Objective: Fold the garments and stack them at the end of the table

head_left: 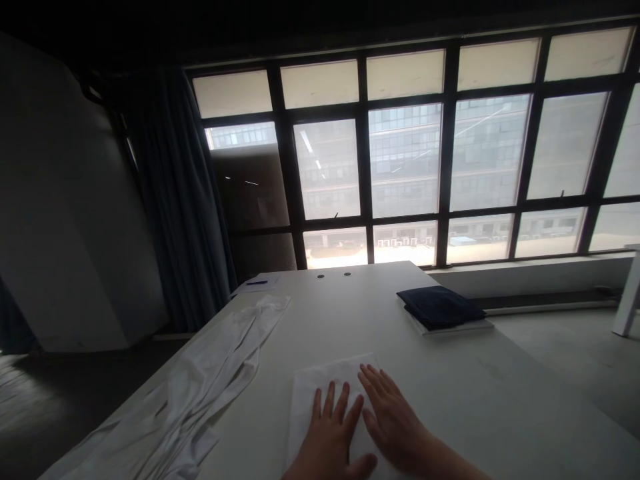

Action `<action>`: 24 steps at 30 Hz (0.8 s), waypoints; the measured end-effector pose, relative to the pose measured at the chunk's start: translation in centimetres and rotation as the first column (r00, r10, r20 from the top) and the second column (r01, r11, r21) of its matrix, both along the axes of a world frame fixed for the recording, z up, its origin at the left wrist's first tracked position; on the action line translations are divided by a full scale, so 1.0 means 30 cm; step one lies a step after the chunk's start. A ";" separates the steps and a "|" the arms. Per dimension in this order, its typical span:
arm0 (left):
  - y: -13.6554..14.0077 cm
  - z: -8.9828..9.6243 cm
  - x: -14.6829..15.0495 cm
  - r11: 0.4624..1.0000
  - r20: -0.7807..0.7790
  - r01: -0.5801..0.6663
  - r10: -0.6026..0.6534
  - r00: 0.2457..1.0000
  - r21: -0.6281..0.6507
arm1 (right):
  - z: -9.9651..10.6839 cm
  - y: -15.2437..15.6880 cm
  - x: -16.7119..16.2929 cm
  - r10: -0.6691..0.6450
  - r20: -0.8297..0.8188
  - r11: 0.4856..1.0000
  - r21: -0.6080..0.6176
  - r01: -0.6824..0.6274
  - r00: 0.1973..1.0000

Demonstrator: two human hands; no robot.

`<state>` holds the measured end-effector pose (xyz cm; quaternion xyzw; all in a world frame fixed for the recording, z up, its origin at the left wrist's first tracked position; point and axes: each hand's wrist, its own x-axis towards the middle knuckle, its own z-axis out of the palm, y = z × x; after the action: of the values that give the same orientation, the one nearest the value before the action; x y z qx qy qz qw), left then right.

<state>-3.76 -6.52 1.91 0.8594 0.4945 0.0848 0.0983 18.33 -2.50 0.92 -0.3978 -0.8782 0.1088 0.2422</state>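
A folded white cloth (303, 393) lies flat near the front of the white table. My left hand (331, 433) rests on it palm down, its fingers spread. Close beside it, my right hand (393, 417) lies flat across the cloth's right side, fingers stretched out and angled to the left. Neither hand grips anything. Part of the cloth is hidden under the hands and below the lower edge of the view.
Crumpled white fabric (200, 380) spreads along the table's left side. A dark navy folded cloth (440, 305) sits atop something white at right. A dark pen (257, 283) lies on paper at the far left corner. Windows and a blue curtain (180, 200) stand behind the table (340, 313).
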 end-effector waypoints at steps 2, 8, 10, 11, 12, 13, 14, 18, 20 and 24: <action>0.007 0.002 -0.004 0.999 0.025 0.026 -0.027 0.999 0.024 | -0.031 0.001 -0.004 0.014 0.060 0.998 -0.067 -0.010 0.998; 0.115 0.011 -0.161 0.967 -0.025 -0.249 0.251 0.968 0.054 | -0.033 -0.001 0.026 0.051 0.082 0.990 -0.139 -0.039 0.995; 0.149 0.007 -0.214 0.947 -0.050 -0.321 0.322 0.946 0.018 | -0.013 -0.005 0.035 0.063 0.085 0.989 -0.140 -0.050 0.994; 0.159 0.004 -0.232 0.942 -0.057 -0.337 0.336 0.940 0.001 | 0.000 -0.006 0.038 0.064 0.090 0.989 -0.135 -0.052 0.994; 0.164 0.001 -0.243 0.940 -0.061 -0.340 0.339 0.939 -0.010 | 0.014 -0.006 0.039 0.064 0.096 0.991 -0.123 -0.052 0.993; 0.165 -0.002 -0.248 0.942 -0.062 -0.335 0.334 0.941 -0.014 | 0.029 -0.005 0.040 0.059 0.101 0.993 -0.106 -0.048 0.993; 0.159 -0.003 -0.246 0.945 -0.060 -0.327 0.326 0.944 -0.010 | 0.046 -0.004 0.039 0.045 0.101 0.996 -0.082 -0.037 0.994; 0.105 0.003 -0.191 0.970 -0.028 -0.240 0.241 0.970 0.044 | 0.098 -0.002 0.030 -0.093 0.073 0.996 0.014 0.092 0.993; 0.080 0.011 -0.153 0.972 0.017 -0.211 0.210 0.978 0.104 | 0.104 -0.006 0.032 -0.130 0.032 0.990 0.053 0.128 0.991; 0.092 0.022 -0.128 0.931 0.177 -0.323 0.294 0.939 0.171 | 0.068 -0.012 0.049 -0.083 -0.031 0.994 0.065 0.085 0.996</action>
<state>-7.61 -3.76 2.56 0.7675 0.6042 0.2115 0.0345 19.81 -2.87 2.95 -0.4247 -0.8602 0.0750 0.2722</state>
